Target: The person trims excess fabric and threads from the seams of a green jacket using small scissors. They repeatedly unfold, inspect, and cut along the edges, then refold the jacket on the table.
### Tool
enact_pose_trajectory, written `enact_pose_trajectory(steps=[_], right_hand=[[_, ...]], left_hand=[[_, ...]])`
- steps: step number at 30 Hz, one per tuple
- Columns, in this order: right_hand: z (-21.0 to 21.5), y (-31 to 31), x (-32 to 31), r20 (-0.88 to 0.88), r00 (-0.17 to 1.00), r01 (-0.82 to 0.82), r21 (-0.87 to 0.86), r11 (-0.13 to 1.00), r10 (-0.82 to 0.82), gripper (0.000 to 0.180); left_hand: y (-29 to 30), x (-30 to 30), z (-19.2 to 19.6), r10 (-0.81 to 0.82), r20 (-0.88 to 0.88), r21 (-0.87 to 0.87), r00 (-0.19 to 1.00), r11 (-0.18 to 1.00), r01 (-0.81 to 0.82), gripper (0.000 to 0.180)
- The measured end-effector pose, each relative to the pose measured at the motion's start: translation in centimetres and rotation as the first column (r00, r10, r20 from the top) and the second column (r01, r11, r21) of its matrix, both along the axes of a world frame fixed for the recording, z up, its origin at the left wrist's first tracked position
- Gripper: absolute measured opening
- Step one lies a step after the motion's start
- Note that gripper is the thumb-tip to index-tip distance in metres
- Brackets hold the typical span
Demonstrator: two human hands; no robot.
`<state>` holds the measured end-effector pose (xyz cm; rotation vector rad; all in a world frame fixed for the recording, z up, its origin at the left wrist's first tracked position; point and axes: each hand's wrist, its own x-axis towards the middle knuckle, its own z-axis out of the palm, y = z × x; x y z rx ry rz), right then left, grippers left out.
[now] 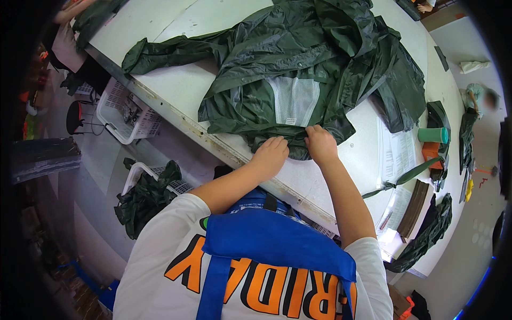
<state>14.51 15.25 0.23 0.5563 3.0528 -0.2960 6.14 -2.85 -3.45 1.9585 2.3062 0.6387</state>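
A dark green rain jacket (250,69) lies spread and crumpled on the white table (170,80), one sleeve stretched to the left. A white mesh panel (296,100) with a small label shows in its middle. At the jacket's near edge, my left hand (271,157) has its fingers curled over the gathered fabric. Close beside it on the right, my right hand (321,145) pinches the same edge, just below the label. What lies under the fingers is hidden.
Left of the table stand a white basket (114,120) and another heaped with dark green fabric (144,202). On the right are printed papers (397,146), a green cylinder (433,135), a dark green strap (410,175) and a folded dark garment (426,234). Other people are at the upper left and far right.
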Motion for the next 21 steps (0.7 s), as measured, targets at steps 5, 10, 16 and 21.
enact_pose_trajectory(steps=[5,10,16,21], right_hand=[[0.5,0.7,0.0,-0.178,0.976,0.104,-0.141,0.985,-0.128,0.006],[0.5,-3.4,1.0,-0.363,0.846,0.208,-0.450,0.868,-0.391,0.010],[-0.4,-3.1,0.2,-0.257,0.959,-0.186,-0.250,0.950,0.120,0.025],[0.5,-3.2,1.3,-0.046,0.989,-0.141,0.030,0.990,0.143,0.035]], left_hand=[[0.0,-0.2,-0.8,0.035,0.098,0.002,0.995,0.999,-0.036,0.027],[1.1,-1.9,1.3,0.050,0.174,-0.027,0.983,0.999,-0.047,0.024],[2.4,-4.0,1.7,0.069,0.240,-0.327,0.968,0.945,0.014,0.026],[3.6,-4.7,1.6,0.106,0.321,-0.322,0.941,0.947,0.003,0.027]])
